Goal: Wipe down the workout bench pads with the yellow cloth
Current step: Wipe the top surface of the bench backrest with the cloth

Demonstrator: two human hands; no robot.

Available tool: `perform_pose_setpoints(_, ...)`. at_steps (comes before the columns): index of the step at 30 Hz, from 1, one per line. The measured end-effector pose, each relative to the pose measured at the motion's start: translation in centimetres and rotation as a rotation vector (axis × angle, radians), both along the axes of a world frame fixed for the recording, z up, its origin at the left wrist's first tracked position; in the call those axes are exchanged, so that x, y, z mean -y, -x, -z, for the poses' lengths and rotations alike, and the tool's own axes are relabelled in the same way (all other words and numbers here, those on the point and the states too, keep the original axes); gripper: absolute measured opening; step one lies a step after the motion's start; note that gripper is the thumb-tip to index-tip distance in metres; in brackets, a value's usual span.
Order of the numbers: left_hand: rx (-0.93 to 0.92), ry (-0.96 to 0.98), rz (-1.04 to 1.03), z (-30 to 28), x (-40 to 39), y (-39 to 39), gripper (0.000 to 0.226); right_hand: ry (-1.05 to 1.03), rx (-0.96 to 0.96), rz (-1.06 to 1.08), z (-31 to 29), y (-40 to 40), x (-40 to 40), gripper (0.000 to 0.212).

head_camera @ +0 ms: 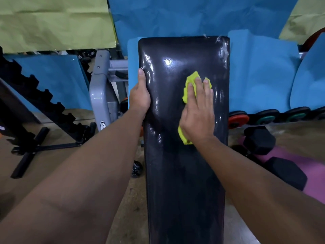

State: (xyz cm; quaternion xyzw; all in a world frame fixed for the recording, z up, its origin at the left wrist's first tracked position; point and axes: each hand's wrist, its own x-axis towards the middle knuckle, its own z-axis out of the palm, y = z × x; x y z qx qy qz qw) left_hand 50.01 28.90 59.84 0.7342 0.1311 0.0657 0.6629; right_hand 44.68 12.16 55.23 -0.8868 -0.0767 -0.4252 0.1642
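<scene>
Stretching away from the camera down the middle of a gym floor: a long black bench pad (184,155), glossy and streaked wet toward its far end, its far right corner scuffed. Hanging behind the pad: blue sheeting (175,16), flanked by yellow-green sheets (52,23). Standing left of the pad: a grey steel frame (101,88) and, beyond it, a black notched rack (44,103). Lying right of the pad: black hex dumbbells (260,140) on a pink mat (314,175), with a row of coloured weight plates (238,118) lined against the blue sheeting.

Pressing flat on the pad's upper half, right of its centre line: the right hand (198,111), fingers straight and spread, palm down on the yellow cloth (190,85). Showing bunched beyond the fingertips, beside the thumb and again at the heel of the palm: the cloth, pinned between hand and pad.

Gripping the pad's left edge level with the cloth: the left hand (139,95), thumb lying along the top surface, fingers curling under the rim out of sight.
</scene>
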Motion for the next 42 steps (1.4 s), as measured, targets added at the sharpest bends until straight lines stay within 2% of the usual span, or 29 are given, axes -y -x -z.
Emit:
perform_pose_setpoints(4,0.001,0.002,-0.023,0.2,0.1,-0.1,0.073,0.077,-0.024,-0.13,1.3,1.4,-2.0,0.056)
perform_pose_setpoints(8,0.037,-0.054,0.01,-0.3,0.3,0.6,0.064,0.164,-0.014,-0.175,3.3,2.7,1.4,0.054)
perform_pose_setpoints(10,0.074,-0.082,0.021,-0.2,0.1,0.9,0.074,0.145,0.0,-0.128,2.6,2.1,2.4,0.055)
perform_pose_setpoints(13,0.091,-0.117,0.0,0.7,0.0,0.8,0.111,0.047,-0.012,-0.048,0.8,0.8,1.1,0.058)
perform_pose_setpoints(14,0.102,-0.123,-0.015,1.1,0.0,0.5,0.115,0.029,-0.012,-0.043,0.5,0.6,0.2,0.058)
perform_pose_setpoints(16,0.124,-0.119,-0.039,1.1,0.2,0.7,0.105,0.052,-0.013,-0.094,0.7,0.9,-1.2,0.057)
perform_pose_setpoints(19,0.145,-0.088,-0.024,0.3,0.6,1.3,0.075,0.155,-0.026,-0.193,2.5,2.3,-0.3,0.054)
perform_pose_setpoints(20,0.142,-0.073,-0.021,0.3,0.6,1.3,0.072,0.168,-0.021,-0.201,2.9,2.7,0.7,0.053)
perform_pose_setpoints(25,0.098,-0.024,-0.015,0.6,0.3,1.3,0.087,0.07,-0.011,-0.06,1.1,1.1,2.8,0.056)
perform_pose_setpoints(27,0.094,-0.009,-0.023,0.5,0.4,1.2,0.073,0.038,-0.022,-0.047,0.4,0.6,0.9,0.058)
perform_pose_setpoints(30,0.086,-0.028,-0.031,0.7,0.6,1.1,0.047,0.105,-0.03,-0.157,1.4,1.7,-0.9,0.056)
perform_pose_setpoints(33,0.071,-0.025,-0.031,0.5,0.7,1.2,0.043,0.16,-0.032,-0.201,3.1,2.8,1.1,0.054)
perform_pose_setpoints(37,0.063,-0.04,-0.048,0.1,0.8,1.3,0.033,0.09,-0.001,-0.079,1.9,1.8,4.0,0.054)
perform_pose_setpoints(40,0.052,-0.038,-0.065,0.3,0.8,1.3,0.032,0.029,-0.009,-0.032,0.2,0.6,2.3,0.056)
perform_pose_setpoints(42,0.058,-0.049,-0.07,0.4,0.9,1.4,0.033,0.05,-0.015,-0.084,0.5,1.0,0.8,0.056)
